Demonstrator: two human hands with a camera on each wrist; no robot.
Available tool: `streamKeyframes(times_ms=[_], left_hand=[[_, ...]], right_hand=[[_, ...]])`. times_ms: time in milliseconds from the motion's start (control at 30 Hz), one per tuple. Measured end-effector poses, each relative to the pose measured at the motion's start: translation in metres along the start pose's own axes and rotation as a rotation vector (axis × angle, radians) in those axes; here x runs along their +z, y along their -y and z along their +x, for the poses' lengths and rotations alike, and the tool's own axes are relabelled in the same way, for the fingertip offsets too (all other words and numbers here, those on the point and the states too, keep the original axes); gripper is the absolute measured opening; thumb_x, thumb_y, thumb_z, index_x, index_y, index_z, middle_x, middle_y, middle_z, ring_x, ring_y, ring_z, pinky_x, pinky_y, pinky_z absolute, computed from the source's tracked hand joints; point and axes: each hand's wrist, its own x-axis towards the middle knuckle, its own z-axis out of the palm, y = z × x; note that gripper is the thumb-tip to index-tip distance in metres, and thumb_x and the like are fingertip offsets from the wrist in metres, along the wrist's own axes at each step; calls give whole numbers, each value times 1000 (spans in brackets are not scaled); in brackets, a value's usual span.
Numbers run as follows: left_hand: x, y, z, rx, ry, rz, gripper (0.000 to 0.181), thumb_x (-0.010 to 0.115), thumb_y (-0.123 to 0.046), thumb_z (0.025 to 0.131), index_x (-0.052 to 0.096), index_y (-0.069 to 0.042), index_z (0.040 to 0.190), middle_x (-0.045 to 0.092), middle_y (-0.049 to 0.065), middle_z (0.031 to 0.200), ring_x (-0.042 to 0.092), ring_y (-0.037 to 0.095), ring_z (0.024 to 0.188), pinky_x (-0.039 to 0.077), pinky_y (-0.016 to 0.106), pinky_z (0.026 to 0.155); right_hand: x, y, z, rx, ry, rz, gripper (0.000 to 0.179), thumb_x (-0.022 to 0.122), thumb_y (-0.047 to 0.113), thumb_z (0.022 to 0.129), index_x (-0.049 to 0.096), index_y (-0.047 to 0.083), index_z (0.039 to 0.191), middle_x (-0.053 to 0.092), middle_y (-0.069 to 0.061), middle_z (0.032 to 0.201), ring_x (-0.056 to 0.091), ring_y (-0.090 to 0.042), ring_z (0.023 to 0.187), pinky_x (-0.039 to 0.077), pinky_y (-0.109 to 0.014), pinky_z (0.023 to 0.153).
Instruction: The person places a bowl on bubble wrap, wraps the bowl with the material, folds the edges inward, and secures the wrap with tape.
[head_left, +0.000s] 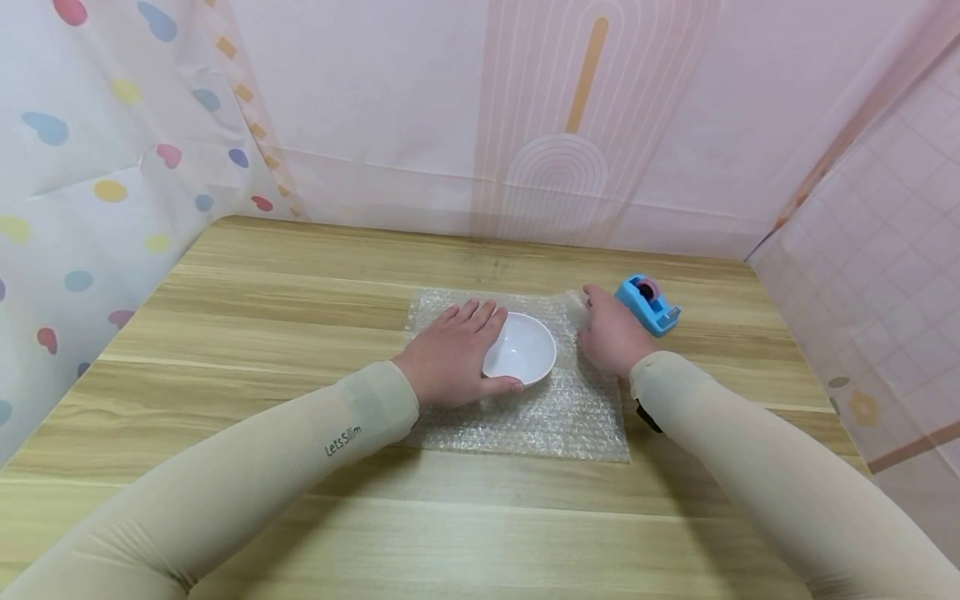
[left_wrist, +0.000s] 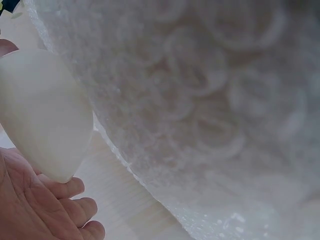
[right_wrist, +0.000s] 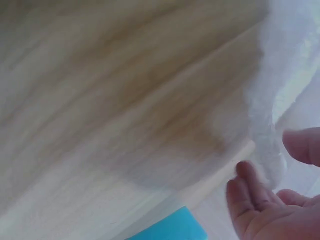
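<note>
White bowl: sitting mouth up on the bubble wrap, near the middle of the table; its round white bowl [head_left: 528, 350] interior is looking smooth and glossy.
Bubble wrap: a clear, roughly rectangular bubble wrap sheet [head_left: 525, 427] is lying beneath the bowl, its blistered surface glinting; its right edge is rising beside the right hand.
Left hand: the left hand [head_left: 452, 356] is grasping the bowl's left side, thumb along the near rim, fingers reaching toward the far rim.
Right hand: the right hand [head_left: 611, 333], slightly blurred, is reaching at the wrap's lifted edge; thumb and fingers are standing apart, unclenched. Whether they are touching the film, I cannot tell.
Tape dispenser: a blue, angular tape dispenser [head_left: 645, 315] is resting just beyond the right hand, carrying a pinkish roll.
Table: a wood-grained table [head_left: 480, 533] is showing pale and brown streaks.
Sleeves: smooth beige sleeves [head_left: 262, 471] are covering both forearms.
</note>
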Motion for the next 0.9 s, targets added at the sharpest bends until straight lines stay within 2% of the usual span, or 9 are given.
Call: streamKeyframes(times_ms=[167, 267, 333, 400, 500, 567, 767, 800, 900], left_hand=[[1, 0, -1, 0, -7, 8, 107, 50, -79, 95, 24, -5, 167, 26, 17, 174, 22, 38, 163, 19, 52, 134], [2, 0, -1, -2, -7, 11, 107, 50, -80, 95, 24, -5, 168, 26, 16, 174, 22, 37, 163, 19, 52, 134], [2, 0, -1, -3, -7, 11, 108, 50, -80, 95, 23, -5, 168, 25, 16, 175, 21, 37, 163, 19, 51, 134], [2, 0, -1, -4, -6, 12, 108, 49, -80, 95, 23, -5, 168, 25, 16, 175, 21, 37, 163, 18, 51, 134], [3, 1, 0, -5, -4, 10, 108, 49, -80, 95, 22, -4, 168, 24, 16, 175, 21, 37, 163, 18, 51, 134], [3, 0, 0, -5, -4, 7, 109, 50, -80, 95, 22, -4, 168, 24, 16, 175, 21, 37, 163, 19, 51, 134], [2, 0, -1, -4, -9, -11, 111, 52, -80, 94, 20, -3, 168, 24, 17, 175, 22, 38, 163, 20, 52, 133], [2, 0, -1, -4, -10, -14, 111, 52, -80, 94, 20, -2, 168, 24, 17, 175, 22, 38, 162, 20, 52, 133], [2, 0, -1, -7, -12, -24, 113, 52, -79, 94, 18, -2, 168, 25, 17, 175, 23, 38, 162, 21, 52, 133]], right_hand=[[-4, 0, -4, 54, -56, 243, 81, 58, 15, 106, 9, 8, 170, 30, -21, 171, 36, -45, 154, 37, -61, 123], [-5, -2, -7, 43, -74, 279, 79, 59, 18, 106, 13, 4, 168, 38, -25, 166, 42, -45, 150, 42, -59, 120], [-6, -4, -10, 10, -80, 258, 61, 58, 19, 106, 34, 0, 159, 53, -27, 153, 56, -41, 136, 52, -53, 111], [-6, -4, -11, -34, -91, 213, 38, 57, 18, 107, 55, -2, 139, 65, -25, 132, 66, -33, 107, 59, -44, 92], [-5, -3, -15, -88, -99, 174, 27, 55, 19, 109, 69, -2, 119, 72, -22, 111, 56, -19, 71, 52, -32, 67], [-4, -1, -18, -117, -100, 165, 30, 54, 20, 110, 72, -1, 119, 72, -22, 102, 51, -17, 65, 49, -32, 63], [2, 10, -30, -194, -101, 87, 38, 52, 25, 111, 67, 8, 142, 75, -20, 122, 67, -29, 92, 59, -45, 83], [4, 12, -32, -216, -108, 65, 39, 52, 24, 111, 64, 11, 146, 73, -17, 131, 69, -29, 98, 59, -46, 85], [11, 19, -38, -308, -128, 3, 40, 54, 22, 110, 62, 12, 148, 72, -16, 135, 73, -34, 111, 61, -49, 94]])
